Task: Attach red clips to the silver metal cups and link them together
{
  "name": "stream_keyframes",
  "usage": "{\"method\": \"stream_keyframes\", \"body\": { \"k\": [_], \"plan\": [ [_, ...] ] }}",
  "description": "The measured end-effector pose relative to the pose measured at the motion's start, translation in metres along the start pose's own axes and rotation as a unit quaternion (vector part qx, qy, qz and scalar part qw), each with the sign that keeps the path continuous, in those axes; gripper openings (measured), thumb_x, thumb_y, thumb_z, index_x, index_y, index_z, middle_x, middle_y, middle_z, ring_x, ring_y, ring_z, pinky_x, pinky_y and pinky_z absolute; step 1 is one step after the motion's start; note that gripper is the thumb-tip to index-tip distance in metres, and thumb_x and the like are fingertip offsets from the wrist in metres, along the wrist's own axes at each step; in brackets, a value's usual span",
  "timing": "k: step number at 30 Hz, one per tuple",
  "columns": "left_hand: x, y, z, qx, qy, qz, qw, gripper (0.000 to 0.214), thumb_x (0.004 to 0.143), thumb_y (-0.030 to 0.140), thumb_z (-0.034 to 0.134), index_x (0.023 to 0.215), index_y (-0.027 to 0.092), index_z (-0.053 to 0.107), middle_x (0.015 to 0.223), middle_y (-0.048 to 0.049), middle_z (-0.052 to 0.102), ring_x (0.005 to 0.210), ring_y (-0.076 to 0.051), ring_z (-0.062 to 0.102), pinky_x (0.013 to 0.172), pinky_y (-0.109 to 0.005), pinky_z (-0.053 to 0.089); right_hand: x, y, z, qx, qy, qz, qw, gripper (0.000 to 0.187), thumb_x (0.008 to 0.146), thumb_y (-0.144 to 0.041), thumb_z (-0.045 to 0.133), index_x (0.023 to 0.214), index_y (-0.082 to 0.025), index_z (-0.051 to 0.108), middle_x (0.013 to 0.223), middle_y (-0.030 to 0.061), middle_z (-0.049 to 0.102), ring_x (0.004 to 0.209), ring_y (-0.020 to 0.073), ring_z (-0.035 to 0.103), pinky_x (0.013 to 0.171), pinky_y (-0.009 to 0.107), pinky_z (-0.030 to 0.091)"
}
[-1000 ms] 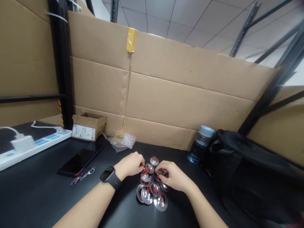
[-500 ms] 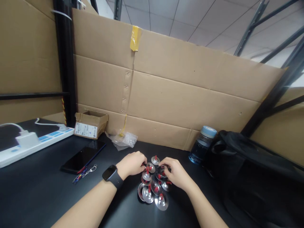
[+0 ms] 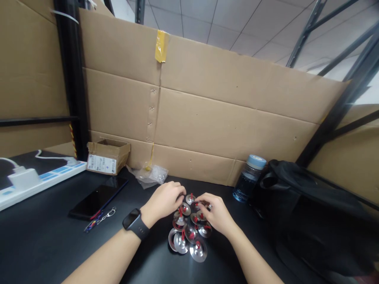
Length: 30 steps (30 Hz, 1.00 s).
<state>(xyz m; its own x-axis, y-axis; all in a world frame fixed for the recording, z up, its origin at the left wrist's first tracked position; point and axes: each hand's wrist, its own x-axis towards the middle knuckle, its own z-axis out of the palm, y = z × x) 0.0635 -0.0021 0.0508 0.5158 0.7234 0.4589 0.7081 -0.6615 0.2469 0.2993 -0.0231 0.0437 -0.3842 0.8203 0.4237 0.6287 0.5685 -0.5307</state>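
Several small silver finger cymbals with red loops lie in a loose cluster on the black table, some overlapping; one finger cymbal (image 3: 198,251) is nearest to me. My right hand (image 3: 217,212) is at the cluster's right, thumb and fingers pinched on the edge of a finger cymbal (image 3: 195,204). Across from it, my left hand (image 3: 166,200) hovers at the upper left with its fingers curled; what they hold, if anything, is hidden. A single finger cymbal (image 3: 190,198) sits between the two hands at the far end. A dark watch (image 3: 132,219) is on my left wrist.
To the left are a phone (image 3: 99,199), a keychain (image 3: 99,221), a power strip (image 3: 59,173) and an open carton (image 3: 109,156). A plastic bag (image 3: 152,176) lies by the cardboard wall (image 3: 201,118). On the right stand a water bottle (image 3: 248,179) and a black bag (image 3: 314,221).
My left hand has risen slightly away from the cymbals beneath its fingertips. A finger cymbal now shows at my right fingertips, and cymbals beneath that hand are more visible. The view has shifted slightly.
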Motion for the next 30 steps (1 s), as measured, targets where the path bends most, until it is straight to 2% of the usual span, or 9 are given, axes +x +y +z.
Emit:
{"method": "stream_keyframes", "body": {
  "k": [3,6,10,14,18,23,30],
  "plan": [
    [0.0,0.014,-0.001,-0.063,-0.001,0.045,0.997,0.016,0.096,0.021,0.055,0.104,0.025,0.068,0.098,-0.0019,0.069,0.091,-0.019,0.066,0.081,-0.028,0.048,0.0,-0.005,0.001,0.001,0.02,-0.007,1.0,0.017,0.09,-0.018,0.059,0.094,-0.024,0.075,0.087,0.0037,0.073,0.076,0.0184,0.066,0.071,0.029,0.051],
    [-0.001,0.024,0.002,-0.048,0.012,0.076,0.996,0.013,0.094,0.021,0.06,0.105,0.023,0.066,0.1,-0.0025,0.068,0.093,-0.02,0.064,0.083,-0.03,0.047,-0.001,-0.008,0.005,0.021,0.037,0.007,0.999,0.012,0.09,-0.023,0.061,0.091,-0.022,0.073,0.078,0.0033,0.069,0.067,0.0171,0.062,0.064,0.028,0.049],
    [-0.001,0.025,0.002,-0.021,0.066,0.078,0.995,0.008,0.096,0.027,0.062,0.1,0.021,0.065,0.099,-0.0037,0.066,0.092,-0.021,0.061,0.082,-0.033,0.045,-0.003,-0.007,0.013,0.107,0.046,0.065,0.991,0.015,0.091,-0.033,0.063,0.092,-0.019,0.069,0.063,-0.0001,0.059,0.054,0.0142,0.054,0.051,0.024,0.044],
    [0.0,0.022,0.006,-0.003,0.059,0.095,0.994,0.008,0.093,0.03,0.069,0.09,0.022,0.067,0.091,-0.0009,0.066,0.084,-0.019,0.06,0.077,-0.033,0.043,-0.005,-0.01,0.016,0.175,0.059,0.101,0.978,0.023,0.09,-0.04,0.066,0.091,-0.017,0.067,0.062,-0.0005,0.059,0.05,0.0119,0.051,0.048,0.022,0.039],
    [-0.001,0.024,0.014,0.026,0.059,0.079,0.995,0.009,0.09,0.028,0.073,0.091,0.021,0.067,0.092,-0.0005,0.066,0.085,-0.02,0.06,0.075,-0.035,0.041,-0.006,-0.013,0.016,0.181,0.061,0.113,0.975,0.024,0.089,-0.04,0.067,0.091,-0.017,0.065,0.06,-0.0008,0.059,0.049,0.0118,0.052,0.047,0.022,0.038],
    [-0.003,0.029,0.02,0.029,0.06,0.067,0.996,0.005,0.091,0.023,0.068,0.093,0.021,0.065,0.095,-0.0011,0.067,0.086,-0.021,0.061,0.075,-0.035,0.041,-0.006,-0.009,0.016,0.19,0.042,0.11,0.975,0.022,0.089,-0.039,0.068,0.092,-0.018,0.063,0.062,-0.0003,0.061,0.052,0.0126,0.054,0.049,0.022,0.04],
    [-0.002,0.033,0.023,0.027,0.081,0.046,0.995,0.005,0.086,0.022,0.065,0.083,0.02,0.061,0.084,-0.0005,0.064,0.08,-0.02,0.06,0.074,-0.035,0.041,-0.007,-0.006,0.017,0.232,0.034,0.118,0.965,0.025,0.089,-0.04,0.07,0.093,-0.017,0.062,0.062,-0.0016,0.06,0.052,0.0116,0.054,0.051,0.022,0.041]
  ]
}}
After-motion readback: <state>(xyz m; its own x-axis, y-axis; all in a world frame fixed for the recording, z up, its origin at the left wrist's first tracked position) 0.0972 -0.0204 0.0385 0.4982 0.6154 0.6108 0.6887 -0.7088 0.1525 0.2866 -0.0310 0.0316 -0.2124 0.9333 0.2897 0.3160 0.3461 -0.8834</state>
